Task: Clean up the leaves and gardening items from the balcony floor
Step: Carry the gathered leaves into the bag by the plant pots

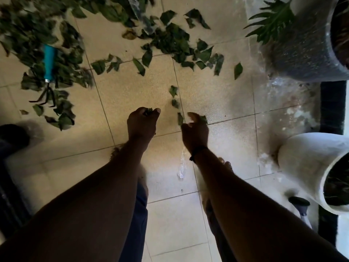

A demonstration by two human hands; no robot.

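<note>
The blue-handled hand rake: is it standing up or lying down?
Lying down. The hand rake lies flat on the tiled floor among the scattered leaves, prongs toward the person, neither hand touching it.

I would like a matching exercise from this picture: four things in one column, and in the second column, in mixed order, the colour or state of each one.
Things:
1. hand rake
2. left hand
3. grey pot
4. white pot

States:
A. stands at the upper right, with a green frond across it
B. lies among leaves at the left, with a turquoise handle
C. holds a few leaves in its fingertips
D. stands at the right edge, below the other pot in the picture

Pairs: 1-B, 2-C, 3-A, 4-D
</note>
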